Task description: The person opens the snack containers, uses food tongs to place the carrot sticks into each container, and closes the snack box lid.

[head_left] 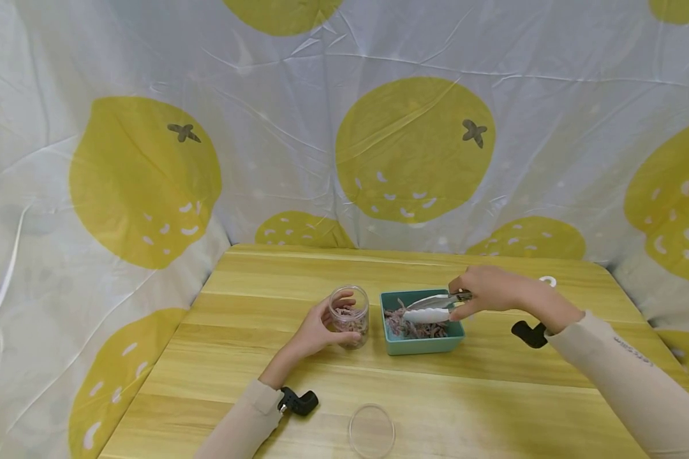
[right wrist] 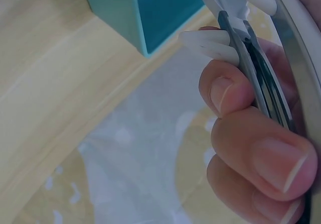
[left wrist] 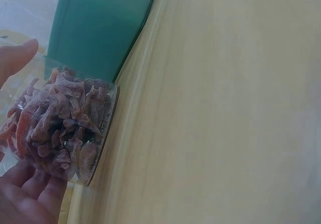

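Note:
My left hand (head_left: pixel 320 329) grips a clear jar (head_left: pixel 355 331) that stands upright without a lid on the table. Brownish-purple dried strips (left wrist: pixel 62 121) fill part of the jar, as the left wrist view shows. Just right of the jar sits a teal rectangular box (head_left: pixel 425 346) holding more of the dried strips (head_left: pixel 422 330). With my right hand (head_left: pixel 479 292) I hold metal tongs with white tips (head_left: pixel 427 315), their ends down in the box among the strips. In the right wrist view, fingers curl round the tongs' metal arms (right wrist: pixel 296 38). Whether the tips pinch a strip cannot be made out.
A clear round lid (head_left: pixel 372 431) lies on the wooden table (head_left: pixel 252 357) near its front edge. A white ring (head_left: pixel 548 280) shows behind the right forearm. A lemon-patterned cloth (head_left: pixel 287 127) hangs behind the table and at its sides.

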Action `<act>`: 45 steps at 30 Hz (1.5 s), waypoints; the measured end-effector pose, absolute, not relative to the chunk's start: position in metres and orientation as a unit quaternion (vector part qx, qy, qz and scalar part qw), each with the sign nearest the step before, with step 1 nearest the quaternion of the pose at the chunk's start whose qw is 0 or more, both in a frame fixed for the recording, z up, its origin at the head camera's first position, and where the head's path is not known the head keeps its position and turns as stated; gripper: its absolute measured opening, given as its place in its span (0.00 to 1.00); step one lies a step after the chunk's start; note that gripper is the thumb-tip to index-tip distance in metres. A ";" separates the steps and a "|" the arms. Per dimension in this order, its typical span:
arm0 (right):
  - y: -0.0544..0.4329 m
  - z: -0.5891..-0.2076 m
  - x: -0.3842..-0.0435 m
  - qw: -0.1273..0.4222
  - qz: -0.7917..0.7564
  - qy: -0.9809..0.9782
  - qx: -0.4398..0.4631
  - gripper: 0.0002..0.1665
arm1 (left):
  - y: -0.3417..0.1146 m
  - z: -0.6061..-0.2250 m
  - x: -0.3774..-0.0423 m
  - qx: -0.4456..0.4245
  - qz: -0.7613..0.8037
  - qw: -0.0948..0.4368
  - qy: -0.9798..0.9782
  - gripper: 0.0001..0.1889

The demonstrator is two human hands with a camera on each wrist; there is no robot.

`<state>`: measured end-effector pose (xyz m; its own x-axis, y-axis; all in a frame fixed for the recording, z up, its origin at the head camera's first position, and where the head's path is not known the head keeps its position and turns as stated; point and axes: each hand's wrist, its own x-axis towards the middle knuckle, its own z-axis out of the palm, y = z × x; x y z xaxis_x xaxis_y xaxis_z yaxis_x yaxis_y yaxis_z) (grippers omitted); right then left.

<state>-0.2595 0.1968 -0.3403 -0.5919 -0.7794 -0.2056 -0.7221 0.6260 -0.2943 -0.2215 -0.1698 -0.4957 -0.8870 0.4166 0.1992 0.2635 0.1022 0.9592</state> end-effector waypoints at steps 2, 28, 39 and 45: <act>0.197 -0.338 -0.259 0.157 -0.093 0.888 -0.422 0.25 | -0.170 -0.496 -0.221 0.229 0.629 0.062 0.741 0.44; 0.170 -0.284 -0.263 0.099 -0.115 0.874 -0.461 0.18 | -0.169 -0.497 -0.222 0.221 0.630 0.061 0.742 0.44; 0.132 -0.277 -0.272 0.117 -0.082 0.873 -0.466 0.22 | -0.169 -0.497 -0.222 0.225 0.637 0.064 0.734 0.44; 0.118 -0.279 -0.276 0.131 -0.075 0.867 -0.476 0.21 | -0.170 -0.497 -0.221 0.214 0.627 0.056 0.747 0.44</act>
<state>-0.2759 0.1176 -0.2788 -0.5132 -0.8441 -0.1552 -0.8045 0.5362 -0.2555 -0.2207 -0.1696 -0.4970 -0.9026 0.3887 0.1850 0.2492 0.1216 0.9608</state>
